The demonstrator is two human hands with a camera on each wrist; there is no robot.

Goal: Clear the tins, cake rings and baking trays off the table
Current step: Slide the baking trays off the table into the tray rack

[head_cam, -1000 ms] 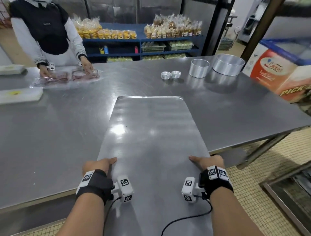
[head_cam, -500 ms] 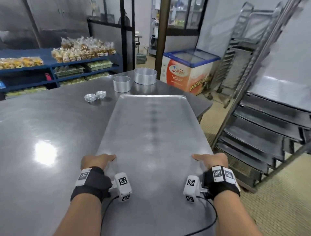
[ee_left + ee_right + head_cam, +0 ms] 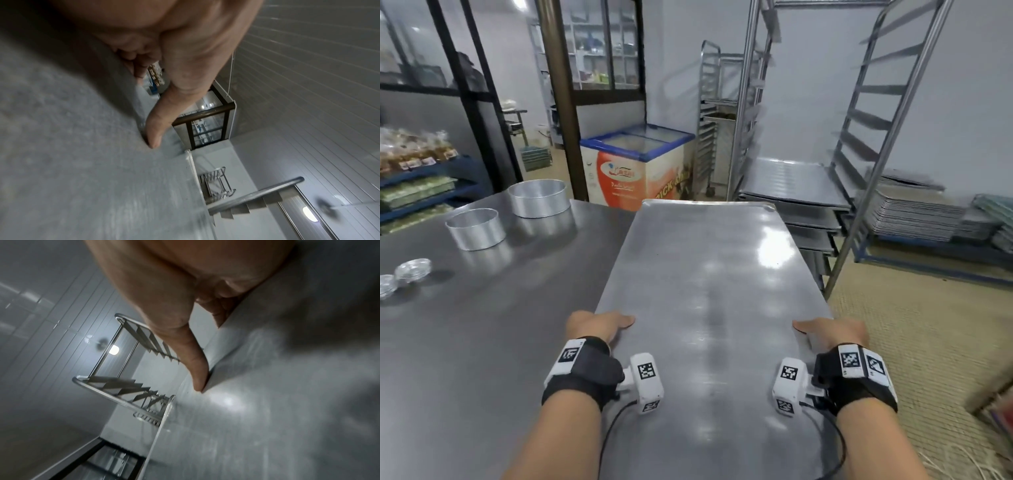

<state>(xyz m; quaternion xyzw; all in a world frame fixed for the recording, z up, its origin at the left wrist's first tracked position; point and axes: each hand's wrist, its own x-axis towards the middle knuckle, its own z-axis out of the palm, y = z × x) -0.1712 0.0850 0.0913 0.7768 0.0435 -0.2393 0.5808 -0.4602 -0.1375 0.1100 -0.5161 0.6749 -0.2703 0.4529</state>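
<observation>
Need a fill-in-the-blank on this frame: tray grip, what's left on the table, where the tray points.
1. Both hands, left hand and right hand, grip one baking ____.
2. Each thumb lies on the tray's ____ face.
3. ____ cake rings stand on the table.
4. The tray's far end points toward the metal ____.

Missing: tray; top; Two; rack

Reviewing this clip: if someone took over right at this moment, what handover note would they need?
Left hand and right hand each grip a long side of the big baking tray, thumbs on top; it is lifted and pointed toward the tray rack.
On the table: two cake rings, the smaller and the larger, and two small tins near the left edge of the head view.
Done: tray picked up.
Left: probably rack this tray, then clear the rings and tins.
</observation>
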